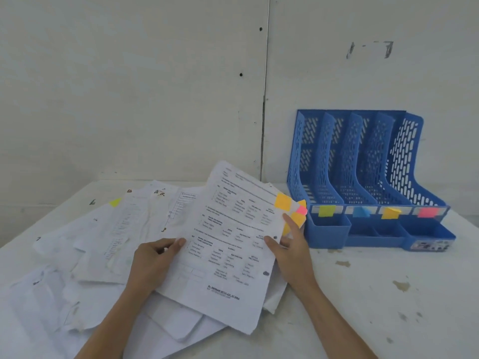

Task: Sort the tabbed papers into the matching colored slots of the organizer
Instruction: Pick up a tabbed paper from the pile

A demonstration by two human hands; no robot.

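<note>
Hard to read: print on the sheet (228, 244), blurred beyond a table layout and a bold line near the bottom. Lower papers of the pile (103, 242) mostly covered by that sheet and both forearms; count not tellable. Behind the right grip (293, 250), more tabs fanned out, among them a pink tab (301, 209), partly hidden by its fingers; cannot tell which papers carry them. Small label on the organizer's front tray too blurred to read.

Left grip (153, 257) closed on the sheet's left edge, thumb on top, fingers out of sight beneath. Right grip holding the right edge, thumb on the printed face near a punched hole, index finger stretched up toward the tabs, other fingers tucked behind the paper.

Sheet between the two grips, far end lifted off the pile, long axis running from the forearms up and away, leaning slightly right. Orange tab (282, 202) at the far right corner, just above the right grip's index fingertip, sticking out toward the organizer (363, 164).

Organizer near the right grip on its right, upright on the counter (388, 294), four slots opening forward. Front markers, outward from the right grip: yellow-green marker (327, 211), blue marker (361, 211), orange marker (390, 213), pink marker (426, 212). Left of the left grip and beyond it, rest of the pile spread flat, with a yellow-green tab (114, 202) at the far edge.
</note>
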